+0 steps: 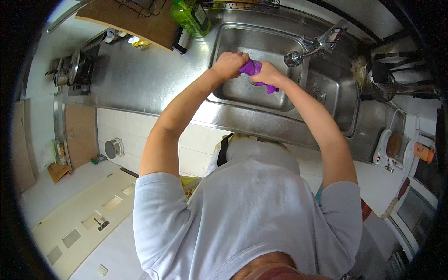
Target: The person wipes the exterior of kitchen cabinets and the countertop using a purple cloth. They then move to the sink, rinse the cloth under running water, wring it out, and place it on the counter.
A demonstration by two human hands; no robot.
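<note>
A purple cloth [250,67] is bunched and twisted between my two hands, over the large basin [231,38] of a stainless steel sink. My left hand [230,65] grips one end in a fist. The other end is in my right hand [266,72], and a loose purple tail hangs below it. To the right of my hands, a chrome faucet [320,45] points its spray head [293,59] over the basin; I cannot tell whether water runs from it.
A green bottle of liquid [190,19] stands behind the sink's left side, beside a wooden shelf board [129,21]. Pots [71,68] sit far left on the steel counter [140,77]. A smaller basin [323,94] adjoins on the right, with hanging utensils [385,77] beyond.
</note>
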